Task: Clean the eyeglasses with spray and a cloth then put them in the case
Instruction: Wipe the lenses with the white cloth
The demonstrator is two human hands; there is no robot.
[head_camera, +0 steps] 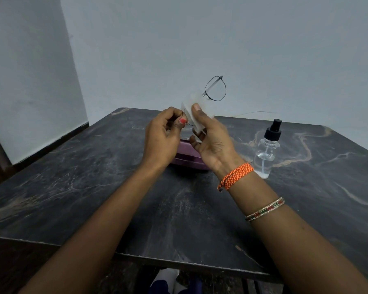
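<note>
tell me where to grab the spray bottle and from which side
Probably grip the spray bottle around its clear body just below the black pump, coming in from the right with the right hand. It stands upright on the table, apart from the case, with bare table to its right. The round body suits a wrap grip and leaves the pump top free for a finger.

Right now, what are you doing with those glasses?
A person is wiping the eyeglasses held above the table. The left hand pinches the frame, and the right hand presses a white cloth round one lens. The spray bottle stands to the right, and the purple case waits under the hands.
</note>
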